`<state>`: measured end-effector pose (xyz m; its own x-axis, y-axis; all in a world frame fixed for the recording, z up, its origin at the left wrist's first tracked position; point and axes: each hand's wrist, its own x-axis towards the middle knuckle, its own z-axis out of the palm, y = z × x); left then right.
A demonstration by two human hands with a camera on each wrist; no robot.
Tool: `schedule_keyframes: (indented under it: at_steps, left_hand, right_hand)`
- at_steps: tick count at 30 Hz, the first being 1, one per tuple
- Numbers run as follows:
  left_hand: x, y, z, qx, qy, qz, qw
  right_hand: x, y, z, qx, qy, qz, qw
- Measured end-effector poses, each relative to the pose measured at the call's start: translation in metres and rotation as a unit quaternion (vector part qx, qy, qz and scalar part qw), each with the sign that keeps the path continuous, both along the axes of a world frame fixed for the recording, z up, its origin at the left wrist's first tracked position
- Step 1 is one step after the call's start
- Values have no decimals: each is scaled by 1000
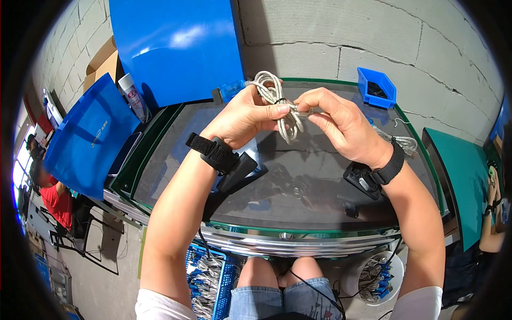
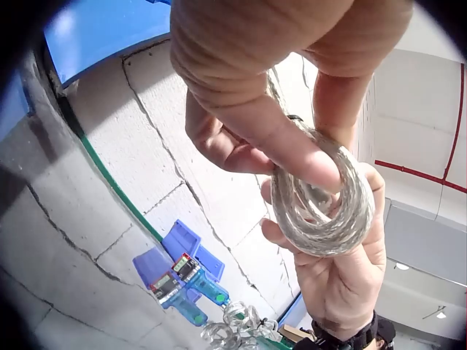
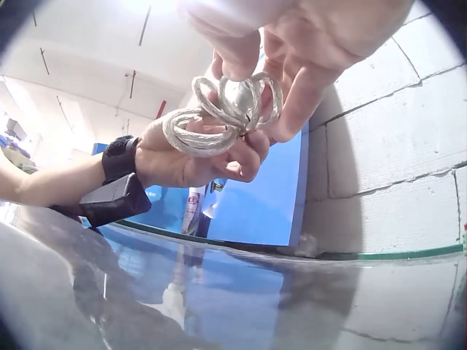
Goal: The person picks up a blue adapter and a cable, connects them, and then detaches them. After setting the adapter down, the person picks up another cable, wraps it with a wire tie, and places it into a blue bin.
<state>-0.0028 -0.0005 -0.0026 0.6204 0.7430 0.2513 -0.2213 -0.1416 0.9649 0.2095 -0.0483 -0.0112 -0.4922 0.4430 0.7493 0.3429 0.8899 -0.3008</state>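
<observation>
A coiled clear-silver braided cable (image 1: 268, 88) is held up above the dark table, a black tie round its middle. My left hand (image 1: 242, 114) grips the bundle, thumb across it. At the tie, my right hand (image 1: 341, 122) pinches the cable or tie with thumb and forefinger; which one I cannot tell. A blue connector (image 1: 230, 89) shows behind the left hand. The left wrist view has the cable loops (image 2: 328, 211) close up between both hands; the right wrist view shows the loops (image 3: 201, 135) fanned out between the fingers.
Another cable coil (image 1: 404, 144) lies at the table's right, near a blue bin (image 1: 376, 88). A blue panel (image 1: 176, 48), a spray can (image 1: 133, 96) and a blue sheet stand at the left. Below the table edge are a blue basket (image 1: 226, 282) and a white bucket (image 1: 396, 274) of cables. People sit at both sides.
</observation>
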Motion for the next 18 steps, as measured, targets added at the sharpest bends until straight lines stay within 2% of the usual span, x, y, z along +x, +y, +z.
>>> schedule_keyframes:
  at_steps: [4,6,9,15,16,18]
  left_hand:
    - [2,-1,0,3,21,18,1000]
    - [3,-1,0,31,43,54,997]
    - [5,-5,1,44,47,63,996]
    - [6,-9,4,45,39,41,997]
    - [6,-9,4,45,39,41,997]
    - [6,-8,3,39,38,26,998]
  right_hand:
    - [2,0,1,17,-31,-11,999]
    - [3,-3,2,-36,-28,-11,999]
    - [2,-5,3,-58,-14,-7,998]
    - [3,-8,5,-109,3,4,994]
    - [2,-8,6,-110,3,4,994]
    - [1,-8,6,-34,-44,-19,998]
